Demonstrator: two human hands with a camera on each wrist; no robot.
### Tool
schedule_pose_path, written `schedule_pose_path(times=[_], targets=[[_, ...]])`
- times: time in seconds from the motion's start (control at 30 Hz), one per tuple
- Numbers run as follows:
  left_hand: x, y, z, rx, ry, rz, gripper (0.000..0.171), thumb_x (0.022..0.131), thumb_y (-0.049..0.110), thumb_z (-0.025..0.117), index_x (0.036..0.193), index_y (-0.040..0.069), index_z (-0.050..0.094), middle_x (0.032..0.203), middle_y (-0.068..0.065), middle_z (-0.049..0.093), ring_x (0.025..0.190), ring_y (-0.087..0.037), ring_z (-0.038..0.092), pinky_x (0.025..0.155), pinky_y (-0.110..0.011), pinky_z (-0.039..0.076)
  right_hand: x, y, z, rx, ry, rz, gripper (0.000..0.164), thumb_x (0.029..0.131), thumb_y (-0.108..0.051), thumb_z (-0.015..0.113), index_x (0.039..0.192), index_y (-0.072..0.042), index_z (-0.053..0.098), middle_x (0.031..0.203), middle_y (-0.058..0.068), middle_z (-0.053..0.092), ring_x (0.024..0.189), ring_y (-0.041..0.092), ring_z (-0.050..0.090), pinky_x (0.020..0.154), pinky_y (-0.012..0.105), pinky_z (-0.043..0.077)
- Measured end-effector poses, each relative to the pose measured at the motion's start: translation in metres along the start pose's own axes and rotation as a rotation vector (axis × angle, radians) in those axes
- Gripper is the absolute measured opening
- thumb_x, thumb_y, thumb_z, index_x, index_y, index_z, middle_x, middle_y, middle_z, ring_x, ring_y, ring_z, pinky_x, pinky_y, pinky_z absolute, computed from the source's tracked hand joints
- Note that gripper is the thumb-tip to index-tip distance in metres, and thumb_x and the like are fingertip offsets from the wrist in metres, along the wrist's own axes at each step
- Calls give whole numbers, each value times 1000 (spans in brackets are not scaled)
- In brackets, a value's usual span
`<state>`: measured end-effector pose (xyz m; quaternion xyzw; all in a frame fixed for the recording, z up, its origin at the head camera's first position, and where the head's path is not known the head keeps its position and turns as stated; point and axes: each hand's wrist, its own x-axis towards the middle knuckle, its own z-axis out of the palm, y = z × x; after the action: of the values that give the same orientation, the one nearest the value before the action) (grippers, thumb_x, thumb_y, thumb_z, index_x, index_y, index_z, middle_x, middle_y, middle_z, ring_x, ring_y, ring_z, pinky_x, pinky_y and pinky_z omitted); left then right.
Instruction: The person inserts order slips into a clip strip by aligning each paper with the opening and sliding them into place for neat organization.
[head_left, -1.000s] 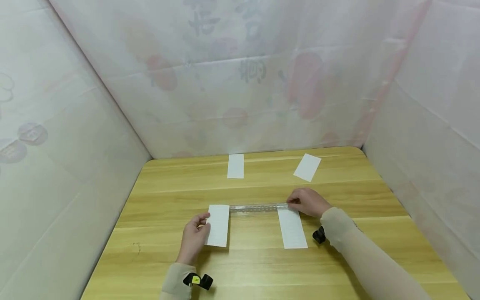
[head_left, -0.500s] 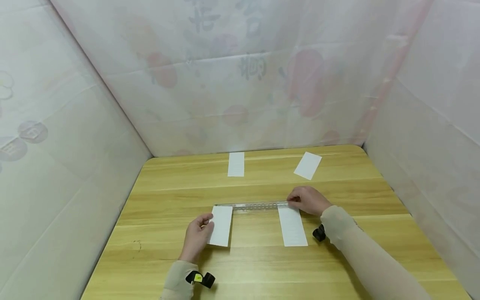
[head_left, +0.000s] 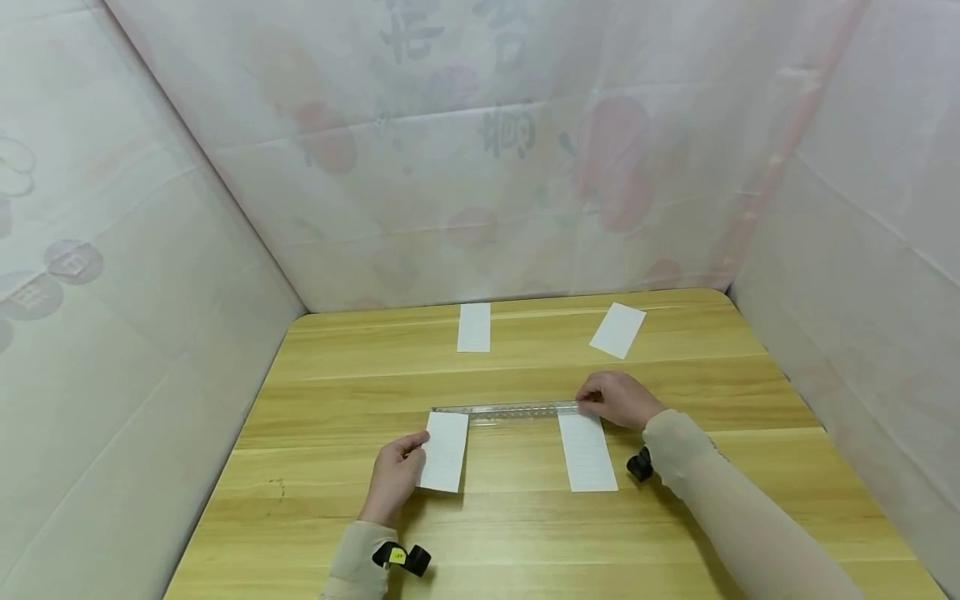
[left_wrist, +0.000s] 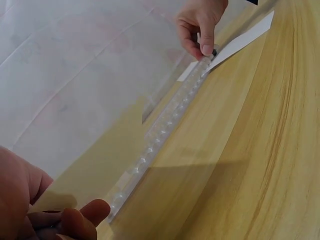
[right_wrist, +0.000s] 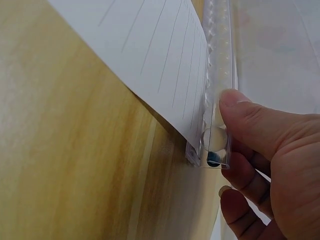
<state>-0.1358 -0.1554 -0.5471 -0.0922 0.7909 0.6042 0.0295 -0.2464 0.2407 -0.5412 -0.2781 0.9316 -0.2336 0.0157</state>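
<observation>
A clear plastic ticket rail (head_left: 517, 412) with a row of glass balls inside lies crosswise over the table. At its right end my right hand (head_left: 618, 400) pinches it between thumb and fingers; the right wrist view shows the thumb on the rail's (right_wrist: 215, 100) outer side. A lined paper slip (head_left: 587, 452) has its top edge in the rail near that end. My left hand (head_left: 393, 475) pinches a second white slip (head_left: 444, 454) by its left edge, tilted a little above the table. This slip's top edge meets the rail's left end, overlapping it in the head view.
Two more white slips lie at the back of the wooden table (head_left: 337, 367), one straight (head_left: 474, 327) and one turned (head_left: 618, 331). Printed cloth walls (head_left: 480, 192) enclose the back and sides.
My left hand has moved slightly to the right with its slip, exposing more of the rail's left end. The right hand keeps its grip on the rail without moving.
</observation>
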Motion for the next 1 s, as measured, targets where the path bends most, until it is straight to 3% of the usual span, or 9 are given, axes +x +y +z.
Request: schedule_pose_path(times=[0.27,1.0], targets=[[-2,-3,1,-7,-42,15,41,89,-4,42,127,-8,58,131,-23,55,124,-32,47,94,-38,43,-1,1,1,9,-9,17,7,85,-23,75,90,-26,74,89,-16,64,81,6,60,71,31,51],[-4,-7,4,43,-76,-18,35,93,7,49,124,-5,61,128,-18,58,123,-32,49,99,-47,42,-3,-1,-3,32,-22,45,10,85,-29,74,90,-20,75,88,-15,64,79,5,59,70,29,51]])
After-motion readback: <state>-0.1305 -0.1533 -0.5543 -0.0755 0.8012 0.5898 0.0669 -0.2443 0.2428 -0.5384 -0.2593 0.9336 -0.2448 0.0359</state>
